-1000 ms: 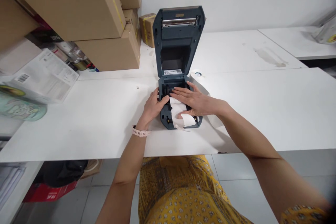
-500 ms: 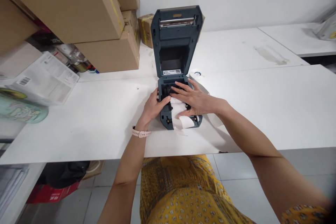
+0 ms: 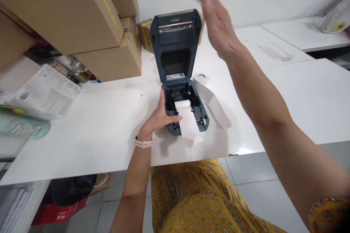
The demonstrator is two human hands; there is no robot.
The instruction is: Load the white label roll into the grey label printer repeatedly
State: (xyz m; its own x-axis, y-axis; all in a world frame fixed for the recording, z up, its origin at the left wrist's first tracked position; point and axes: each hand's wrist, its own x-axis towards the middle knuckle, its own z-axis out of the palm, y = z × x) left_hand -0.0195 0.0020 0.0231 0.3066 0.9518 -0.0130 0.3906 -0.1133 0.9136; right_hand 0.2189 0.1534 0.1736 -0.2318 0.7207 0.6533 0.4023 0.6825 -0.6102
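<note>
A dark blue-grey label printer (image 3: 203,111) stands on the white table with its lid (image 3: 177,40) raised. White label paper (image 3: 188,120) runs from inside over its front edge. My left hand (image 3: 161,114) rests at the printer's left side, fingers against the outside and thumb lying on the paper. My right hand (image 3: 218,25) is up in the air to the right of the lid, fingers stretched, blurred at the tips, holding nothing. Behind the printer's right side sits a small white roll (image 3: 201,77), with a loose strip (image 3: 216,109) trailing forward onto the table.
Cardboard boxes (image 3: 65,14) are stacked at the back left. A white box (image 3: 51,91) and a green patterned item (image 3: 32,127) lie at the left. The white table (image 3: 95,131) ends in front of my body. A white package (image 3: 335,16) lies at the far right.
My right hand has lifted off the paper inside the printer and moved up and to the right. My left hand stays at the printer's side, its thumb now lower on the paper. The view has shifted slightly.
</note>
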